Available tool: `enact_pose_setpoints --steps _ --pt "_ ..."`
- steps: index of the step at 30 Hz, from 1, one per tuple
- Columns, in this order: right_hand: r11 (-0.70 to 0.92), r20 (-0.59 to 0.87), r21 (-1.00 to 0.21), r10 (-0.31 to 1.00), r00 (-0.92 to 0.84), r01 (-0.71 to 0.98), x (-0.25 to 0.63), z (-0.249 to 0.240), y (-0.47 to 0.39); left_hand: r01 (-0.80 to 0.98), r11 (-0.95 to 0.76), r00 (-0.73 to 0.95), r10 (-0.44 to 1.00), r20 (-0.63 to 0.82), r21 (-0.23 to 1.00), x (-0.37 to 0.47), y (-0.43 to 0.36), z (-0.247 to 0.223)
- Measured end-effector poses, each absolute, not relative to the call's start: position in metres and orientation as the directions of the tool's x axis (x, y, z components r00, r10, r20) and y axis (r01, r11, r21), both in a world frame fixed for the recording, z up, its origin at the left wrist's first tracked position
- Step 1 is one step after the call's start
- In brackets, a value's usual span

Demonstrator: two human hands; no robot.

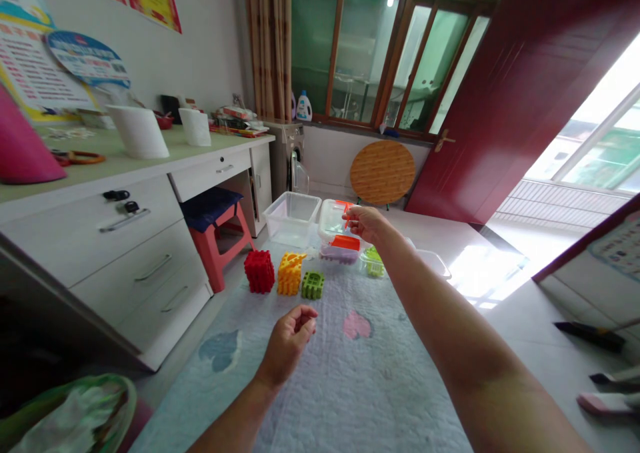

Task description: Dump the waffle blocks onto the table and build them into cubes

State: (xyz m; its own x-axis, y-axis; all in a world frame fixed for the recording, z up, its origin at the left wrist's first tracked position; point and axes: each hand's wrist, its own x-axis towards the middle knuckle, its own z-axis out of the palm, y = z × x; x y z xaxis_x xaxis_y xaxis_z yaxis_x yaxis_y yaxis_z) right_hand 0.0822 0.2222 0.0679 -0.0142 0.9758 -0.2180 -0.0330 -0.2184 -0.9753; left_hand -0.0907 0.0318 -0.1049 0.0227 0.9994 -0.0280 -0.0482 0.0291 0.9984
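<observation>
My right hand (364, 222) reaches out over the far end of the padded mat, its fingers pinched on an orange piece (346, 215). Below it an orange piece (345, 242) lies in a clear container (330, 253) with purple pieces. My left hand (293, 336) hovers above the mat, fingers curled together with nothing visible in them. In front of it stand a red block stack (259, 271), a yellow block stack (290, 274) and a green block stack (313, 285). A clear box with green pieces (374, 262) sits beyond, partly behind my right forearm.
A large clear bin (292, 218) and a white translucent lid (331, 219) are at the mat's far end. The light blue mat (350, 386) covers the foreground. On the left are a desk (150, 233), a stool (215, 233) and a waste bin (127, 406).
</observation>
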Motion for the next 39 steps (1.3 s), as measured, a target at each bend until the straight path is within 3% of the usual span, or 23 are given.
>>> enact_pose_setpoints --steps 19,24,31,34,36,39 --pt "-0.315 -0.313 -0.946 0.949 0.033 0.079 0.071 0.009 0.249 -0.045 0.027 0.044 0.999 -0.025 0.999 -0.088 0.032 -0.108" --pt "-0.237 -0.231 -0.968 0.97 0.075 0.083 0.073 0.017 0.242 -0.032 0.018 0.061 0.998 -0.016 0.999 -0.09 0.032 -0.108" --pt "-0.006 0.012 -0.991 0.991 0.132 0.135 0.112 0.033 0.164 -0.01 0.0 0.06 0.998 0.0 1.0 -0.091 0.03 -0.103" --pt "0.069 0.074 -0.965 0.997 0.013 0.254 0.135 0.002 0.111 0.042 -0.039 0.059 0.998 0.036 0.998 -0.09 0.025 -0.101" --pt "0.051 0.039 -0.936 0.998 -0.042 0.348 0.146 -0.03 0.081 0.124 -0.105 0.082 0.992 0.095 0.987 -0.089 0.02 -0.096" --pt "0.09 0.078 -0.827 0.996 -0.046 0.555 0.154 -0.073 0.053 0.218 -0.22 0.072 0.975 0.209 0.951 -0.088 0.016 -0.078"
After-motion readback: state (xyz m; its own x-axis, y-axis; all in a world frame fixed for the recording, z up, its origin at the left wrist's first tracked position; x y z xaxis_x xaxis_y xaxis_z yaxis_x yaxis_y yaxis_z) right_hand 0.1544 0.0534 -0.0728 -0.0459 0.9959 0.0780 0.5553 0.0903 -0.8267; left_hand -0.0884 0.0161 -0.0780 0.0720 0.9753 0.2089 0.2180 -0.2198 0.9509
